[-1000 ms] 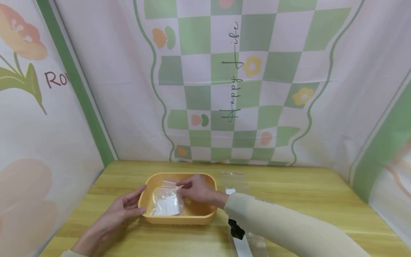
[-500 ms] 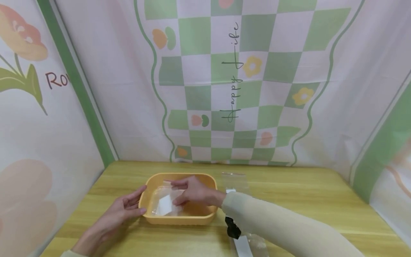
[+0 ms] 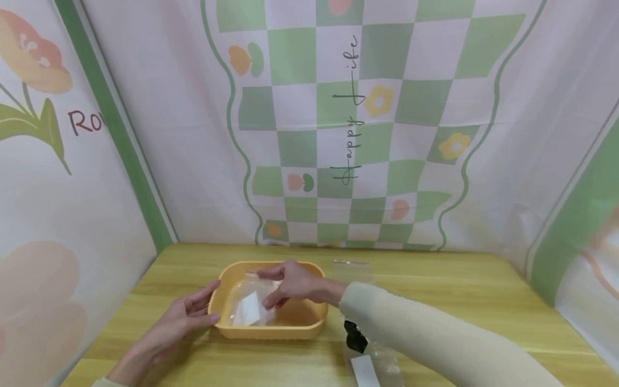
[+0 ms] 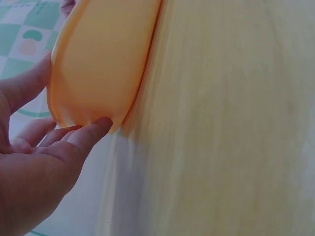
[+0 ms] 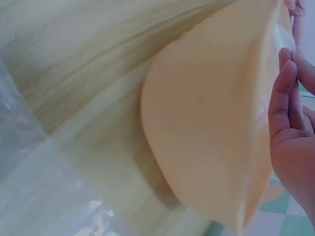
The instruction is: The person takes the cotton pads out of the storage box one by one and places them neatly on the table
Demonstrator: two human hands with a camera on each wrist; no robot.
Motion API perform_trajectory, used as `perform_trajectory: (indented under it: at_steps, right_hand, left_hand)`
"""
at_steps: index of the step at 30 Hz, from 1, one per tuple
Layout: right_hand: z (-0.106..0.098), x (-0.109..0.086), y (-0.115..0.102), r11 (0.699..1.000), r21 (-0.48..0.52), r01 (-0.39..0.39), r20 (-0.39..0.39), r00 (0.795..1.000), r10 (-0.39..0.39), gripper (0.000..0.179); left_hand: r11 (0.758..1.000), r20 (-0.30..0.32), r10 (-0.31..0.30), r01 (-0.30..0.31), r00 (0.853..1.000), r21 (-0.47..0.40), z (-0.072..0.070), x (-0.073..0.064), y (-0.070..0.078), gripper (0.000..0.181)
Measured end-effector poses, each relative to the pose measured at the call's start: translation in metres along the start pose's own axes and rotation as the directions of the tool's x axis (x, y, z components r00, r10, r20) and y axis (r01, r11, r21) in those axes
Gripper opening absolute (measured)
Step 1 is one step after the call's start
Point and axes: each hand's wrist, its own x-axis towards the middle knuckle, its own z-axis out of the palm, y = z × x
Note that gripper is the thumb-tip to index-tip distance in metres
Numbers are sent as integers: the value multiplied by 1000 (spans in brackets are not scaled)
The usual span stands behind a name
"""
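A yellow-orange plastic basin (image 3: 271, 332) with rounded corners stands on the table. My left hand (image 3: 181, 317) holds its left end, thumb and fingers spread against the outer wall, as the left wrist view of the basin (image 4: 101, 64) also shows. Inside the basin is a clear zip-lock bag (image 3: 250, 309) with a flat white piece in it. My right hand (image 3: 295, 285) reaches in over the right rim and pinches this bag between thumb and fingers. In the right wrist view, the basin wall hides most of the bag.
On the wooden table (image 3: 459, 301), right of the basin, lies a long clear bag (image 3: 389, 368) containing a white strip (image 3: 365, 371). My right forearm covers its middle. A black device (image 3: 355, 337) hangs below the right sleeve. Patterned cloth (image 3: 316, 134) closes off the back and sides.
My right hand has shifted its grip on the zip-lock bag, with the thumb lower. The white contents, earlier two pieces side by side, now show as one tilted piece. The left hand stays put.
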Motion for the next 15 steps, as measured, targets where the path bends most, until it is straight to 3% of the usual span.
perform_trajectory:
  at_steps: [7, 15]
  right_hand:
    - [-17, -8, -20, 999, -35, 28, 4, 1000, -28, 66]
    - [-47, -34, -40, 992, -109, 60, 25, 998, -58, 65]
  left_hand:
    - [1000, -4, -10, 10, 1000, -6, 0, -1, -2, 91]
    - [1000, 19, 15, -15, 1000, -13, 0, 0, -2, 87]
